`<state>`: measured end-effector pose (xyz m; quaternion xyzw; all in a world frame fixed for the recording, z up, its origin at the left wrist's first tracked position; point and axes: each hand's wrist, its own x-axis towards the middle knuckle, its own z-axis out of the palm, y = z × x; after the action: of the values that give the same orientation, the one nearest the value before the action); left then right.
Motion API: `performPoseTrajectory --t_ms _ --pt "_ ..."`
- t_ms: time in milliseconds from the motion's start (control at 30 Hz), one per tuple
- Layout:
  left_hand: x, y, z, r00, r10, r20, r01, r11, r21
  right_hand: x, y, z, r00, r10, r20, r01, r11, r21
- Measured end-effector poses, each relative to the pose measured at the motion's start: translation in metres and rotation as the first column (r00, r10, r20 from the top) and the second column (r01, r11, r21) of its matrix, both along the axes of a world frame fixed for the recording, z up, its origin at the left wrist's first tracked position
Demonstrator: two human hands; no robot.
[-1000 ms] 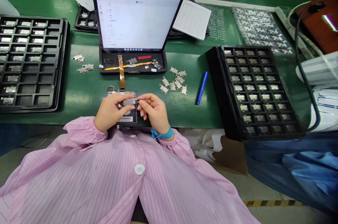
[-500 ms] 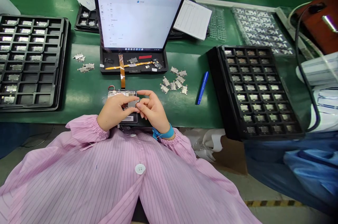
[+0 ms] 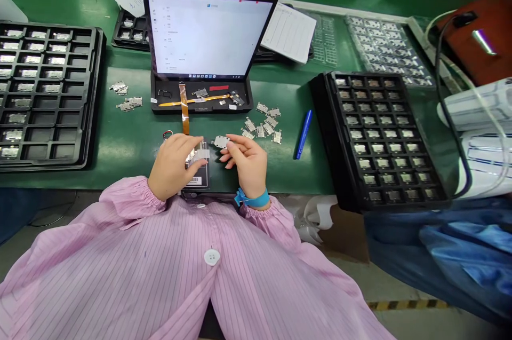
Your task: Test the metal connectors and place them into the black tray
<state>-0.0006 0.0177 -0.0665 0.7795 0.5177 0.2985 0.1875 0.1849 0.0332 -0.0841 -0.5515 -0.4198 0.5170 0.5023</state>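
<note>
My right hand (image 3: 251, 165), with a blue band on its wrist, pinches a small silver-white module (image 3: 221, 141) between thumb and fingertips, raised just right of the circuit board assembly (image 3: 203, 168). My left hand (image 3: 171, 163) lies over the left part of that assembly, its thumb and forefinger apart and nothing between them. The hand hides much of the board; a barcode label shows near its lower edge. An orange flex cable (image 3: 184, 110) runs from the board up to the black tray base (image 3: 160, 108) beneath the lit screen (image 3: 208, 36).
Loose modules (image 3: 270, 121) lie right of the screen, and a smaller group (image 3: 130, 104) to its left. A blue pen (image 3: 304, 134) rests on the green table. Black compartment trays with modules stand at left (image 3: 86, 142) and right (image 3: 332, 169). Paper sheets (image 3: 290, 30) lie behind.
My right hand has drawn away from the board to the right, with the module now showing in its pinch. My left hand stays over the board, its thumb and forefinger still apart.
</note>
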Motion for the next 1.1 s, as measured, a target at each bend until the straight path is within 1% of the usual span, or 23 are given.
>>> performPoseTrajectory --t_ms 67,133,367,633,933,1100 --pt "-0.002 -0.003 -0.004 0.996 -0.019 -0.091 0.021 0.999 0.027 0.002 0.003 0.001 0.999 0.035 0.017 -0.035 0.999 -0.02" --pt "-0.003 -0.005 -0.008 0.99 -0.019 -0.141 0.028 0.998 0.064 0.002 0.005 0.002 0.998 0.065 0.024 -0.064 0.997 -0.035" --pt "-0.004 -0.007 -0.015 0.986 -0.01 -0.165 0.039 0.984 0.175 -0.002 0.008 0.006 0.992 0.115 0.046 -0.11 0.99 -0.092" --pt "-0.004 -0.006 -0.015 0.984 -0.012 -0.177 0.046 0.982 0.185 -0.003 0.009 0.005 0.991 0.11 0.079 -0.103 0.991 -0.089" --pt "-0.004 -0.006 -0.016 0.982 -0.026 -0.188 0.061 0.981 0.182 -0.002 0.009 0.005 0.992 0.114 0.056 -0.11 0.991 -0.076" --pt "-0.004 -0.006 -0.016 0.98 -0.022 -0.197 0.059 0.981 0.186 -0.003 0.009 0.004 0.99 0.121 0.07 -0.116 0.991 -0.073"
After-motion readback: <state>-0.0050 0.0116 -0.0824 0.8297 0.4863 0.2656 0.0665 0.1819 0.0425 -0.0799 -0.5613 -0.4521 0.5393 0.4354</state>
